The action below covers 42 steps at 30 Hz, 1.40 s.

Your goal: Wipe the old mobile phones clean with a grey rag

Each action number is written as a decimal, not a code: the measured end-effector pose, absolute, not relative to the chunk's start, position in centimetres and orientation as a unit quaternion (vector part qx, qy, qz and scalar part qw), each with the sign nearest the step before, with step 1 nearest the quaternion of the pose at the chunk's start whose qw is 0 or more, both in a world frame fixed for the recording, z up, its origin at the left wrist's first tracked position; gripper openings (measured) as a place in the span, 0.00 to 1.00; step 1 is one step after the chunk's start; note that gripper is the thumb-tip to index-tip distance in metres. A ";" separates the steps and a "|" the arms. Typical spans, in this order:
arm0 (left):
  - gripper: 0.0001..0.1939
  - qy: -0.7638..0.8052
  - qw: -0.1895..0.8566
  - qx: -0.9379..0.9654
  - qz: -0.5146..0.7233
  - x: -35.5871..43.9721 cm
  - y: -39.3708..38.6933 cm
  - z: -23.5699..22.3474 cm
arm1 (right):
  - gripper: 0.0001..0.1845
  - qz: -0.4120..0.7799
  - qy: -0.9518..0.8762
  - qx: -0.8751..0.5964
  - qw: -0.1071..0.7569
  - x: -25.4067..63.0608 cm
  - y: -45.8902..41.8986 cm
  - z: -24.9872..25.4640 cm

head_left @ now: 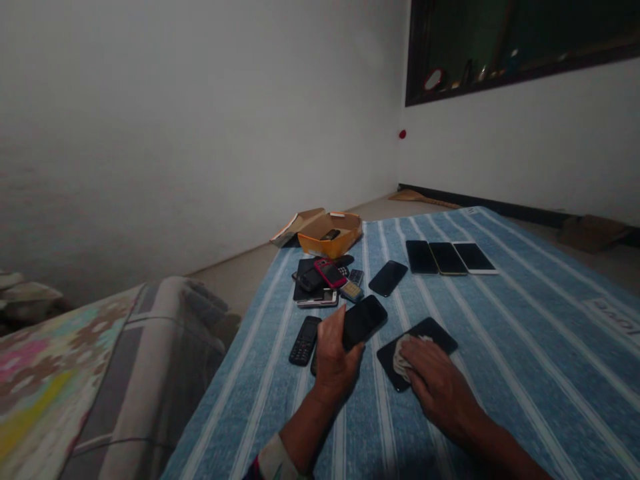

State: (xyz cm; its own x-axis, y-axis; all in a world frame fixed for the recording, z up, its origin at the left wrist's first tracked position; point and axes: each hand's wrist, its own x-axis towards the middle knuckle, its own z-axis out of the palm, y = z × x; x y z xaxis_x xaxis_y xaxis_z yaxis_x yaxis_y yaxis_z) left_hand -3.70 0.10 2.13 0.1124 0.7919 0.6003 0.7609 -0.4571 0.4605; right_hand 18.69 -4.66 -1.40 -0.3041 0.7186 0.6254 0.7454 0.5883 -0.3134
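Observation:
My left hand grips a dark smartphone, its screen turned up, just above the cloth. To the right, my right hand presses a crumpled pale cloth onto a black tablet-like device that lies flat. A black keypad phone rests left of my left hand, and another dark phone is partly hidden beneath that hand. Beyond them sits a pile of older phones, with a pink-red phone on top and a yellowish keypad phone at its edge.
A blue striped cloth covers the surface. An open orange box with a phone inside stands at the back. One smartphone lies alone; right of it are two dark phones and a white-edged one. Floral bedding is at left.

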 end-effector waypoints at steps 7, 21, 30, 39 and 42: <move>0.47 0.576 0.093 0.728 0.361 -3.1 0.5 2.3 | 0.21 -0.016 -0.810 -0.457 0.367 18.7 -4.7 -1.1; 0.47 0.592 0.168 0.764 0.193 -3.0 0.9 4.6 | 0.21 -0.022 -0.810 -0.457 0.368 18.7 -4.7 -1.3; 0.51 0.565 0.007 0.756 0.332 -2.4 0.6 1.8 | 0.21 -0.025 -0.815 -0.455 0.359 18.8 -4.6 -1.4; 0.51 0.585 0.017 0.747 0.316 -2.3 0.7 1.8 | 0.21 -0.027 -0.812 -0.446 0.375 18.8 -4.6 -1.9; 0.49 0.597 0.038 0.745 0.295 -2.2 0.5 2.2 | 0.21 -0.035 -0.815 -0.441 0.374 18.9 -4.5 -2.3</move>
